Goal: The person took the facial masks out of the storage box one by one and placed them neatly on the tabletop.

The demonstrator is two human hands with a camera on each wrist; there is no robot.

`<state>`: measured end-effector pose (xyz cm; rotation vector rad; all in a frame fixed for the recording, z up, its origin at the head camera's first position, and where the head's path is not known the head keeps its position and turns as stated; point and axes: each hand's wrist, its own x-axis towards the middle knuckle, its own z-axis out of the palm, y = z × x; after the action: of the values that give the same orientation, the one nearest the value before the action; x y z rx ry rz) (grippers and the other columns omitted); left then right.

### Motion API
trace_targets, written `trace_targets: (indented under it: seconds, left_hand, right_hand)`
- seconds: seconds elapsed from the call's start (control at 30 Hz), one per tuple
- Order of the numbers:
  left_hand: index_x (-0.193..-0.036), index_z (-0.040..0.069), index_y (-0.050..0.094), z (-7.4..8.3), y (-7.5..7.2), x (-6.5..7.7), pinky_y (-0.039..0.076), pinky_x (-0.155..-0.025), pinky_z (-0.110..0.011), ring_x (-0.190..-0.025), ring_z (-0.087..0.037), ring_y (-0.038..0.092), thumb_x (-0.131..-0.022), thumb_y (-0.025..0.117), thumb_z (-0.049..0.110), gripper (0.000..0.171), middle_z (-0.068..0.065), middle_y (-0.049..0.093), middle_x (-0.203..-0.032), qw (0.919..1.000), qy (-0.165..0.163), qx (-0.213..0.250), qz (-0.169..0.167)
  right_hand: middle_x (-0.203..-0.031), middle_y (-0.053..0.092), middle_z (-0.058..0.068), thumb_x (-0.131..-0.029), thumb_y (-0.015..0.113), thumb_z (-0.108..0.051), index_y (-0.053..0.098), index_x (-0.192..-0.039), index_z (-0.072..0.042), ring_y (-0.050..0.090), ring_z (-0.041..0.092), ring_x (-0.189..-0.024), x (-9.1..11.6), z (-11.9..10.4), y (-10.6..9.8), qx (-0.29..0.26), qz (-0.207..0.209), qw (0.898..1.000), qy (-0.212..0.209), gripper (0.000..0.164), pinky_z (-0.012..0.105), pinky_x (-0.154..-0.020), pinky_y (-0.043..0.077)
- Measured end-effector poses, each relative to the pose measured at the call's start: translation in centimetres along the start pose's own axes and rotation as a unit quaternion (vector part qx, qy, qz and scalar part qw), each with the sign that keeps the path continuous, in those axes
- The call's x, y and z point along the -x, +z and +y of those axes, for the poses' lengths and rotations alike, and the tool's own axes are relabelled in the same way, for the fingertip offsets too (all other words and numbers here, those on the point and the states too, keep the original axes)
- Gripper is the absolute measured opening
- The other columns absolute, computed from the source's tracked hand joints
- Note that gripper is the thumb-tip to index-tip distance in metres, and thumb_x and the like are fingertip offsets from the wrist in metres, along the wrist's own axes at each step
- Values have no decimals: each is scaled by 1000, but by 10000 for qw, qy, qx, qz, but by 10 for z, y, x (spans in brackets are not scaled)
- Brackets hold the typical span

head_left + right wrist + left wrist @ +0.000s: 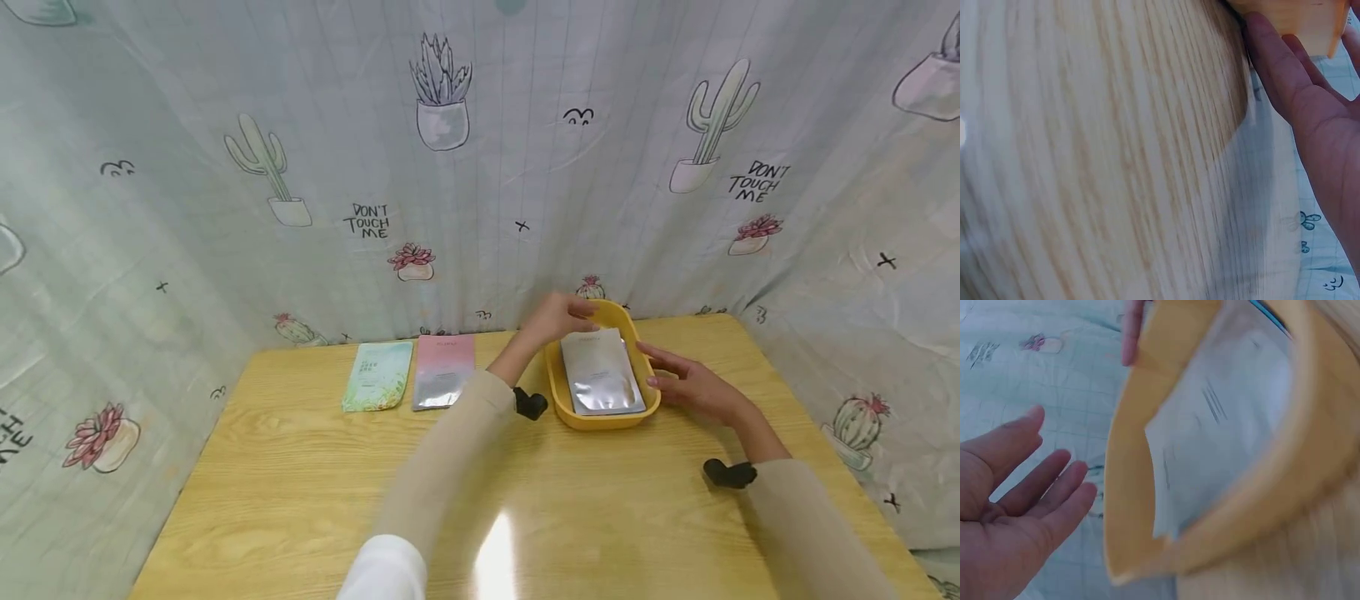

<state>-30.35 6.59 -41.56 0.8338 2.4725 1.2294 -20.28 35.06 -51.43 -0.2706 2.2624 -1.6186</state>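
A yellow plastic basket (606,422) stands toward the back right of the table, with a silver sachet (603,379) lying flat in it. My left hand (564,317) is over the basket's far left end, fingers reaching across the rim; in the left wrist view this hand (1029,506) is open, palm showing, with nothing in it. On the right side, my right hand (693,389) has its extended fingers against the basket's outer wall. The right wrist view shows the same hand (1316,100) beside the wall of the basket (1316,28).
Left of the basket, a pink-and-silver sachet (444,371) and a green-and-white sachet (378,377) lie side by side on the wooden table (300,483). A curtain (495,167) printed with cacti hangs right behind the table's back edge.
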Motion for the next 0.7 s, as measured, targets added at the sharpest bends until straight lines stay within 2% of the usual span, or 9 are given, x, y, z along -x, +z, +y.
trace_targets:
  seconds: [0.1, 0.2, 0.3, 0.4, 0.47, 0.6, 0.7]
  left_hand:
    - [-131, 7, 70, -1, 6, -6, 54, -95, -29, -116, -21, 66, -94, 76, 18, 39, -8, 72, -124, 9978, -119, 649, 95]
    - [-130, 7, 70, -5, 10, -12, 54, -95, -30, -115, -22, 66, -93, 77, 17, 39, -7, 73, -122, 9947, -254, 960, 252]
    - [-128, 5, 71, -8, 12, -19, 54, -95, -28, -115, -24, 65, -92, 77, 15, 38, -9, 72, -122, 9932, -464, 985, 415]
    - [-125, 2, 72, -12, 14, -26, 54, -97, -30, -116, -25, 65, -92, 78, 12, 35, -10, 72, -123, 9908, -724, 1003, 547]
    - [-124, 1, 72, -15, 15, -29, 53, -98, -32, -116, -26, 64, -91, 78, 10, 35, -11, 71, -123, 9901, -781, 1006, 584]
    - [-126, 0, 70, -20, 19, -32, 52, -100, -32, -120, -28, 62, -91, 79, 10, 38, -13, 69, -127, 9907, -798, 1009, 433]
    - [-129, -1, 68, -24, 21, -32, 51, -101, -31, -122, -28, 61, -90, 78, 7, 40, -14, 67, -130, 9889, -905, 1108, 392]
  right_hand:
    - [-164, 20, 25, -106, 57, -25, 24, -163, -20, 29, 46, -146, -2, 1, 2, -129, -89, 9999, -34, 67, 37, -104, 50]
    - [-164, 20, 24, -106, 58, -23, 22, -164, -17, 28, 46, -146, -5, -2, 3, -323, -132, 9994, -31, 68, 36, -104, 50]
    - [-163, 22, 23, -106, 58, -23, 24, -163, -17, 29, 45, -146, -7, -4, 2, -305, -56, 9995, -51, 67, 36, -103, 51]
    - [-164, 23, 22, -106, 59, -26, 26, -163, -22, 30, 43, -146, -10, -5, 0, -37, -1, 10000, -77, 66, 36, -104, 50]
    - [-164, 24, 21, -105, 59, -28, 27, -163, -25, 31, 43, -146, -10, -4, -2, 90, 65, 9999, -100, 65, 35, -104, 50]
    - [-164, 23, 22, -105, 59, -24, 27, -163, -24, 30, 44, -146, -3, 1, -4, -6, 142, 9999, -40, 66, 28, -100, 51]
    - [-164, 21, 23, -106, 58, -23, 25, -163, -22, 28, 46, -146, -1, 4, -2, -146, 25, 9999, 0, 67, 30, -101, 51]
